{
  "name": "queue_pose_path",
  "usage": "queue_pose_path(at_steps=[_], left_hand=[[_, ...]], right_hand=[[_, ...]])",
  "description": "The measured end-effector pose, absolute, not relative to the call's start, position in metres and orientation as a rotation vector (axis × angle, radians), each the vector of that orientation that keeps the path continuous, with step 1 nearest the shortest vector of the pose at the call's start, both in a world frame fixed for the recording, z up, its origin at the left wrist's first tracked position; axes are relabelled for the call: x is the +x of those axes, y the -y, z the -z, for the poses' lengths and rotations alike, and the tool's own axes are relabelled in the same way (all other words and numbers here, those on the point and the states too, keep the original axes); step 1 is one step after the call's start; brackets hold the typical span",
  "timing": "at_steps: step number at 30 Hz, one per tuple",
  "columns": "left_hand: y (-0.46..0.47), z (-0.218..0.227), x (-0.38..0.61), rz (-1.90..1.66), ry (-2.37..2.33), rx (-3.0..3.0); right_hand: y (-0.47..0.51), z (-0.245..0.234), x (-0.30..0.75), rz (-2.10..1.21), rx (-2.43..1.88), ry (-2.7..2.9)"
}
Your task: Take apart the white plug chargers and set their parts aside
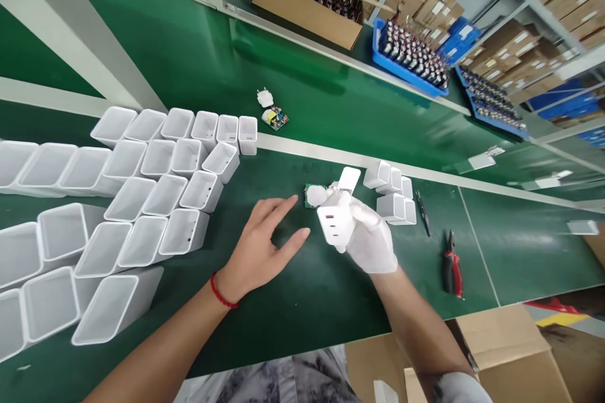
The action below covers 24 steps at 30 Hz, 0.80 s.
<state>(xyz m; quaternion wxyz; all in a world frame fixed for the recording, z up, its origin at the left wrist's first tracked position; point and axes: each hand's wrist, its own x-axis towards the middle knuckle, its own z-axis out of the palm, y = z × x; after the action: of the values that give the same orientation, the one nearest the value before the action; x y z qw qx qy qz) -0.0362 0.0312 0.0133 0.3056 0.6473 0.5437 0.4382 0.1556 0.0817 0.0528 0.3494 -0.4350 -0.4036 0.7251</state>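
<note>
My right hand (375, 242), in a white glove, is closed around a white charger housing (335, 224) with port slots on the face turned towards me. A flat white piece (350, 178) sticks up at its upper end; whether it is joined to the housing I cannot tell. Bare, with a red cord at the wrist, my left hand (258, 249) hovers with fingers apart and nothing in them. Just past its fingertips is a small green circuit board (309, 204) with a pale round piece (316, 195) over it, partly hidden by the housing and glove.
Rows of open white housings (137, 198) fill the left. A loose board (274, 117) lies at the back; several housings (391, 192), tweezers (423, 214) and red-handled pliers (452, 267) are to the right. A carton (302, 3) and blue trays (411, 66) stand behind.
</note>
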Motion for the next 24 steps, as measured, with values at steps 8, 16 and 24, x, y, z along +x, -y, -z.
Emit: queue_pose_path(at_steps=[8, 16, 24], left_hand=[[-0.036, 0.01, -0.022, -0.797, -1.503, 2.253], [-0.036, 0.006, -0.025, -0.909, -1.57, 2.298], [-0.043, -0.022, -0.067, -1.159, -2.248, 2.062]], right_hand=[[-0.099, -0.052, 0.167, -2.058, -1.032, 0.733], [-0.128, -0.07, 0.165, -1.493, -1.246, 1.454], [-0.27, -0.077, 0.15, -0.149, -2.106, 2.046]])
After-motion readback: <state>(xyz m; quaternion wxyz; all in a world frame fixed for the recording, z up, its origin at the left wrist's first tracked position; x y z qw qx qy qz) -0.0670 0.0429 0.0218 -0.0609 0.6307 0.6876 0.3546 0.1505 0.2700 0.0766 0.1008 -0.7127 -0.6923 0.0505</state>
